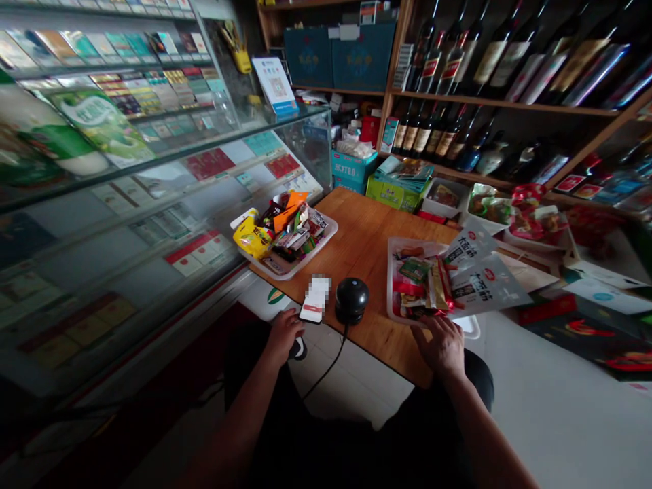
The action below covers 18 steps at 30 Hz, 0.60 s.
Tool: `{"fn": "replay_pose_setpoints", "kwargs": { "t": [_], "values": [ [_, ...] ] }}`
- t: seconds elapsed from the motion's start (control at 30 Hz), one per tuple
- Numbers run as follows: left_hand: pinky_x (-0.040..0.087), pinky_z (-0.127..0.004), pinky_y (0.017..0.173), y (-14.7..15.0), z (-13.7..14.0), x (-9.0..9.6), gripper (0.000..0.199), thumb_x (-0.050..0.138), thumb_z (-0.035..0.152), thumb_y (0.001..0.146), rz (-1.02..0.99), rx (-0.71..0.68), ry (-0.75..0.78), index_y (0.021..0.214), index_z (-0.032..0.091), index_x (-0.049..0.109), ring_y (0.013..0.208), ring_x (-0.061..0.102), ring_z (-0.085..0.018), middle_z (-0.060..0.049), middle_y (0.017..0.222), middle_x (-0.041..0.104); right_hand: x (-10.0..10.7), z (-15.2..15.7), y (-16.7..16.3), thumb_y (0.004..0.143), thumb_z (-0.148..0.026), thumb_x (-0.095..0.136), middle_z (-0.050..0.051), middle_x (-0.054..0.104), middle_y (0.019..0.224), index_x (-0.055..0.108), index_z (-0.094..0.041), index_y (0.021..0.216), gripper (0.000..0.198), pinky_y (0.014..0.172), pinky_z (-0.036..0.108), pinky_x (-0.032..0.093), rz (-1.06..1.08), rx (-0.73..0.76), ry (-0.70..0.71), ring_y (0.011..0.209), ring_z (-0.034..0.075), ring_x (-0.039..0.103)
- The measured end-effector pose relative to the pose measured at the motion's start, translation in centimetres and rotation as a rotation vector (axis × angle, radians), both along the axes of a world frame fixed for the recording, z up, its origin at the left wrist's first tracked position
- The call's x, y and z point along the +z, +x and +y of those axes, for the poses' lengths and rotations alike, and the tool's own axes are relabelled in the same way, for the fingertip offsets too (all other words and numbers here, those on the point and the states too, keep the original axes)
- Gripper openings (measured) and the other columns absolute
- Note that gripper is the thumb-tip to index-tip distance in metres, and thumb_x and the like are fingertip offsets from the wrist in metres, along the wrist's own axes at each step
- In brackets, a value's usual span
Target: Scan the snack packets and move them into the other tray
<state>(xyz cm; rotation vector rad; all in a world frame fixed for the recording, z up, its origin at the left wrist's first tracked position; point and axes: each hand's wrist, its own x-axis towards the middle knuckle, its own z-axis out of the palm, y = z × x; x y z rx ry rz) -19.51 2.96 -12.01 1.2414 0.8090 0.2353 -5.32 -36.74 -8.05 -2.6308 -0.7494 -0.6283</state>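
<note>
My left hand rests over my left knee with its fingers loosely bent and nothing visible in them. Close to its fingertips, a smartphone with a lit screen lies at the near edge of the wooden table. Beside the phone sits a round black device with a cable hanging down. My right hand is at the near rim of the right-hand plastic tray, fingers spread. Packaged snacks fill this tray, and two grey snack packets lean out over its right side.
Another white tray of snack packets stands at the table's left. A glass display counter runs along the left. Behind are open snack boxes and shelves of bottles. A QR-code stand is on the counter.
</note>
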Motion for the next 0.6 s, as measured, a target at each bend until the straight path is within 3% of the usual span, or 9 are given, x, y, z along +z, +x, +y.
{"fn": "replay_pose_setpoints", "kwargs": {
  "t": [0.1,0.27,0.47,0.6],
  "values": [
    [0.057,-0.035,0.082,-0.4,-0.9,0.4,0.049,0.077,0.027,0.065,-0.074,-0.031,-0.086,0.112,0.016,0.068,0.09,0.07,-0.022,-0.006,0.098,0.072,-0.1,0.0,-0.1,0.092,-0.036,0.059,0.01,0.071,0.093,0.068,-0.019,0.099,0.021,0.088,0.038,0.038,-0.02,-0.007,0.001,0.095,0.028,0.062],
    [0.057,-0.038,0.086,0.3,-1.9,0.7,0.043,0.077,0.025,0.065,-0.125,-0.032,-0.109,0.107,0.016,0.071,0.093,0.071,-0.022,-0.009,0.108,0.073,-0.2,0.0,-0.1,0.092,-0.036,0.059,0.01,0.071,0.092,0.068,-0.019,0.098,0.02,0.088,0.038,0.037,-0.034,-0.013,-0.006,0.094,0.028,0.062],
    [0.058,-0.036,0.081,1.3,-2.1,0.2,0.04,0.075,0.022,0.063,-0.101,0.047,-0.01,0.102,0.018,0.07,0.092,0.071,-0.022,-0.007,0.102,0.075,-0.3,-0.1,-0.2,0.092,-0.036,0.06,0.009,0.071,0.093,0.068,-0.019,0.098,0.02,0.09,0.039,0.037,-0.01,-0.009,-0.002,0.097,0.028,0.062],
    [0.055,-0.03,0.071,1.3,-1.3,-0.5,0.039,0.076,0.03,0.066,-0.017,0.051,0.118,0.102,0.017,0.07,0.086,0.071,-0.021,-0.009,0.102,0.075,-0.3,-0.2,-0.2,0.092,-0.038,0.059,0.01,0.071,0.094,0.069,-0.019,0.101,0.023,0.089,0.039,0.037,-0.011,0.003,-0.004,0.095,0.028,0.062]
  ]
}}
